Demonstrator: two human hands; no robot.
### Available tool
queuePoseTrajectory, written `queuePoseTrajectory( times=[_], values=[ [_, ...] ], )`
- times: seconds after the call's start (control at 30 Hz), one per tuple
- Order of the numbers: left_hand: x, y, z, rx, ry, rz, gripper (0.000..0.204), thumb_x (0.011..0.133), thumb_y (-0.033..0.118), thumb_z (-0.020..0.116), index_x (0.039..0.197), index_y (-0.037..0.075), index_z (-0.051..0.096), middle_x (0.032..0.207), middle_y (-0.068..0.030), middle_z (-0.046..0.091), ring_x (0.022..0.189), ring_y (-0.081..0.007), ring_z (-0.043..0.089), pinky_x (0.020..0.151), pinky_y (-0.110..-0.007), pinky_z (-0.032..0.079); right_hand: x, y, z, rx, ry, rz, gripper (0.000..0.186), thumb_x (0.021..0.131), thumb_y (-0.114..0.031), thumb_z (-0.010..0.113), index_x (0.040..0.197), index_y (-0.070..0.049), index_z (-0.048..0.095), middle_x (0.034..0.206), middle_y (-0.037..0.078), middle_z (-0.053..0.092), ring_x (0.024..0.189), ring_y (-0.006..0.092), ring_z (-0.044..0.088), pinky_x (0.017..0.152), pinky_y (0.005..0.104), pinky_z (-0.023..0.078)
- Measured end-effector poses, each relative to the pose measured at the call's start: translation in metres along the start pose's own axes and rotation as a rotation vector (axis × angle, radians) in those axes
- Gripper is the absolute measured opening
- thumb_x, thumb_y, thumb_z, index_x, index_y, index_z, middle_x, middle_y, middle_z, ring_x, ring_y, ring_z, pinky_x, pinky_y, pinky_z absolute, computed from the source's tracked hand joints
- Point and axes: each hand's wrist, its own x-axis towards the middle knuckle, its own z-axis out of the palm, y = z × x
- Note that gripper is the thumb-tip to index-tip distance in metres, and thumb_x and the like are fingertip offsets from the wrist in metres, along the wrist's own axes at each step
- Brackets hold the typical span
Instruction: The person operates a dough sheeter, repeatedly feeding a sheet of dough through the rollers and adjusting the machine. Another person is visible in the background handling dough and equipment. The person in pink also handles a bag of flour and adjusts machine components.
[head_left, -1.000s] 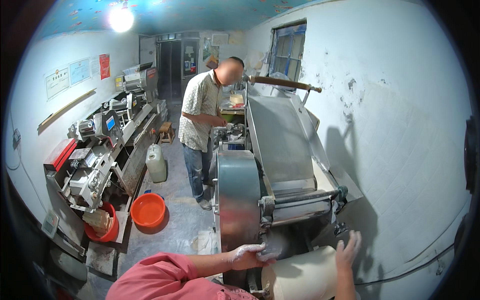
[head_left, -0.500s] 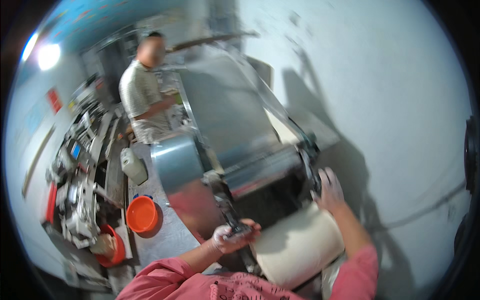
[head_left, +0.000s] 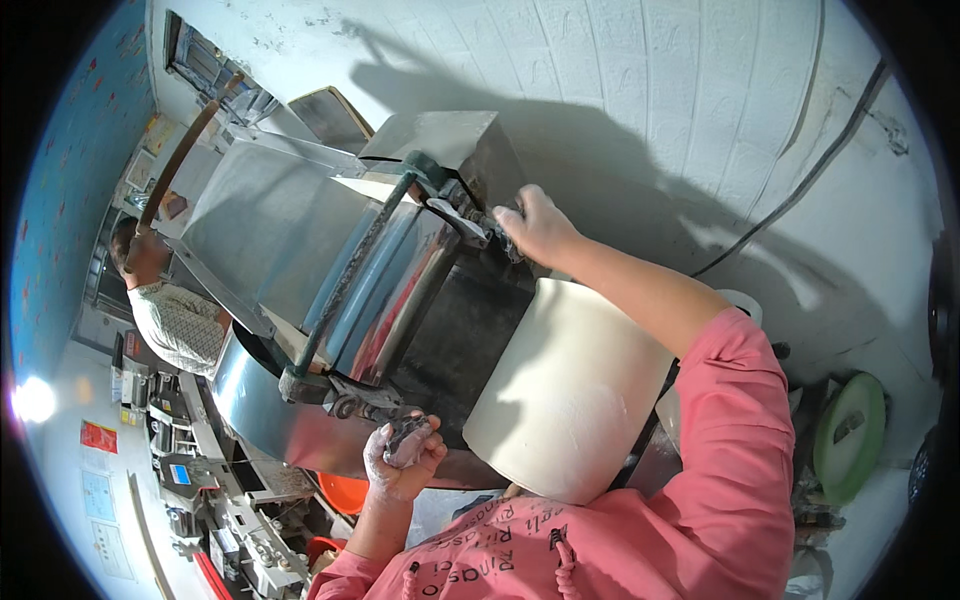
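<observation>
My left hand (head_left: 400, 465), dusted white, is closed round a dark knob (head_left: 407, 440) at the near side of a metal rolling machine (head_left: 440, 330). On the machine's far side, my right hand (head_left: 540, 228) is curled at a second dark fitting (head_left: 502, 238); its fingertips are partly hidden. Between my arms lies a thick cream roll (head_left: 575, 390), apparently dough sheet, in front of the rollers (head_left: 375, 300). A metal plate (head_left: 265, 225) slopes upward behind the rollers.
A person (head_left: 170, 310) in a light patterned shirt stands beyond the machine. Machinery (head_left: 240, 510) lines the left side, near an orange basin (head_left: 343, 490). At the right are a green round lid-like thing (head_left: 850, 438) and a dark cable (head_left: 800, 195) along the white wall (head_left: 640, 90).
The view has swung and tilted, so the machine appears turned and the roll larger. Both hands remain at the fittings on either side of the machine.
</observation>
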Motion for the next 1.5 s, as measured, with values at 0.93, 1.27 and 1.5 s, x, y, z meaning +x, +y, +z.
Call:
queuePoseTrajectory(
  times=[0.93,1.27,1.5],
  values=[
    [0.014,-0.008,-0.013,-0.011,-0.197,0.057,0.048,0.074,0.038,0.068,0.108,0.008,0.053,0.106,-0.0101,0.053,0.082,-0.0206,0.048,0.077,-0.035,0.042,0.017,0.006,-0.026,0.017,-0.447,-0.003,0.050,0.067,-0.038,0.060,0.095,0.003,0.053,0.080,0.021,0.063,0.059,0.0290,0.061,0.055,0.0375,0.051],
    [0.018,-0.009,-0.013,-0.012,-0.252,0.051,0.048,0.075,0.039,0.068,0.108,0.008,0.052,0.108,-0.0110,0.051,0.087,-0.0221,0.049,0.082,-0.037,0.043,0.016,0.012,-0.026,0.231,-0.453,0.118,0.048,0.069,-0.038,0.061,0.091,0.004,0.052,0.071,0.016,0.059,0.053,0.0241,0.060,0.045,0.0345,0.052],
    [0.016,-0.009,-0.015,-0.001,-0.246,0.059,0.049,0.075,0.040,0.068,0.109,0.008,0.052,0.108,-0.0104,0.052,0.086,-0.0214,0.049,0.082,-0.037,0.041,0.020,0.031,-0.016,0.734,-0.658,0.502,0.046,0.074,-0.045,0.056,0.086,0.000,0.058,0.067,0.014,0.060,0.050,0.0272,0.062,0.039,0.0324,0.051]
  ],
)
